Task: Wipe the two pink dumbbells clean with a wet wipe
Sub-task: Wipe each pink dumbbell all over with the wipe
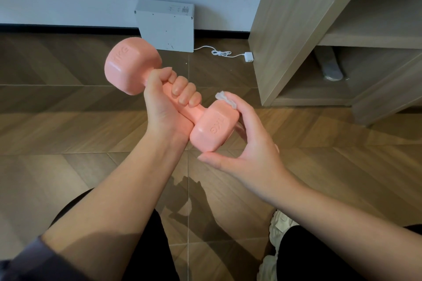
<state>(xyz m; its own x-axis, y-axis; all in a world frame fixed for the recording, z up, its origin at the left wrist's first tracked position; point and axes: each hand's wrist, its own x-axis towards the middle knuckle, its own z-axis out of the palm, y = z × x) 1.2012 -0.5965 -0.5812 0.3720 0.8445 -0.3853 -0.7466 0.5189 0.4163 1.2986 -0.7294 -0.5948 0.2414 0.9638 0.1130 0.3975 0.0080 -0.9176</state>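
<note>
One pink dumbbell held in mid-air, a wipe pressed to its near head.

The left hand (170,107) is fisted around the handle of the pink dumbbell (169,96), tilted above the wooden floor (68,121). The right hand (246,141) cups the near head, pinching a crumpled wet wipe (225,98), mostly hidden by the fingers. A grey object on the wooden shelf unit's (296,18) bottom shelf is indistinct.

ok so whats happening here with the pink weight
A person is cleaning a pink dumbbell held up over the wooden floor. The left hand grips its handle, while the right hand cups the nearer end and presses a crumpled white wipe against it. Only one dumbbell is in view.
</note>
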